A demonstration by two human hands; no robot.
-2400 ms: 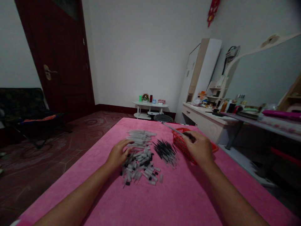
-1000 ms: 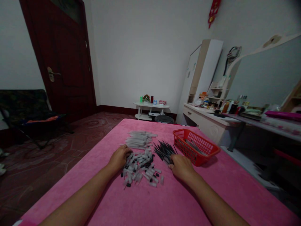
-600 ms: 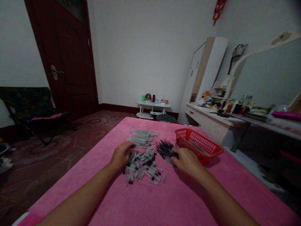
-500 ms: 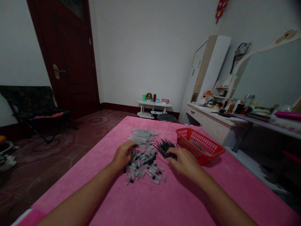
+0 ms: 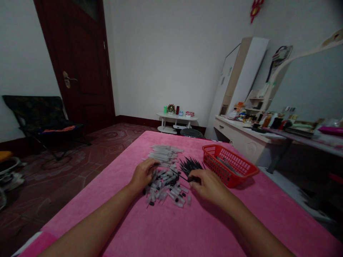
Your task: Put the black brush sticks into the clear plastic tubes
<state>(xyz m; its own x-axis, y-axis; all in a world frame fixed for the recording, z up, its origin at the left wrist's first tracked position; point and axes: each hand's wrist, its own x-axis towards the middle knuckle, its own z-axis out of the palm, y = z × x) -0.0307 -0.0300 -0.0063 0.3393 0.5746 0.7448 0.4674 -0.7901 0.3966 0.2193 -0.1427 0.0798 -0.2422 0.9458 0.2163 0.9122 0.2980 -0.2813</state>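
My right hand (image 5: 205, 181) pinches a thin black stick (image 5: 180, 174), which looks like a pen refill and points left over the heap. Behind that hand lies a fanned pile of similar black refills (image 5: 189, 165). My left hand (image 5: 143, 174) rests at the left side of a heap of clear pen caps (image 5: 163, 187), some with black ends. Its fingers are curled together, and what they hold, if anything, is hidden. Beyond the heap, translucent pen barrels (image 5: 163, 152) lie stacked roughly parallel.
A red plastic basket (image 5: 230, 164) with some thin items inside stands right of the refills. Everything lies on a pink cloth (image 5: 160, 232) covering the table. Further off are a low white stand (image 5: 177, 117), a folding chair (image 5: 40, 114) and a dresser (image 5: 241, 134).
The black stick in my right hand now shows, swung out leftward over the heap. My left hand stays by the caps. The whole view has shifted slightly.
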